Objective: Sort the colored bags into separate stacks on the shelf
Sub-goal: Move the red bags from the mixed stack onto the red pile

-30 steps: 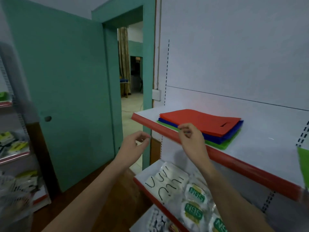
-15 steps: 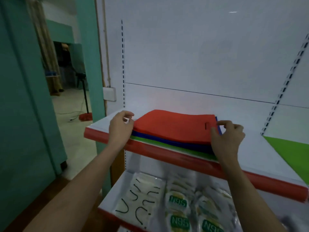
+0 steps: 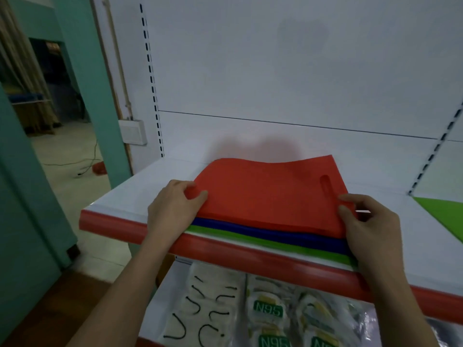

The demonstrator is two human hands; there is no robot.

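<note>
Red fabric is being pinched at both near corners: the left hand (image 3: pixel 172 209) is gripping the red bag (image 3: pixel 270 196) at its left edge, thumb lying on top and fingers tucked beneath, while the right hand (image 3: pixel 370 226) is pinching the right near corner between thumb and curled fingers. Held this way, the red bag is lying with its long axis running left to right along the shelf (image 3: pixel 140 186), its slot handle (image 3: pixel 325 185) sitting near the right end, so the bag's mouth is pointing right. Its far edge is bowing upward in a soft wave. Directly under it a blue bag (image 3: pixel 263 229) is showing as a strip along the near side, and under that a green bag (image 3: pixel 263 240) is peeking out nearest the front, both lying the same way. Further right on the same white shelf, well apart from this pile, another green bag (image 3: pixel 443 211) is lying flat, cut off by the frame edge. A red lip (image 3: pixel 225 249) is running along the shelf's front edge. Below, packets marked N95 (image 3: pixel 268 309) are filling the lower shelf. A white back panel (image 3: pixel 275 71) is rising behind, and a teal door frame (image 3: pixel 95 96) is standing at the left, opening onto a dim room.
</note>
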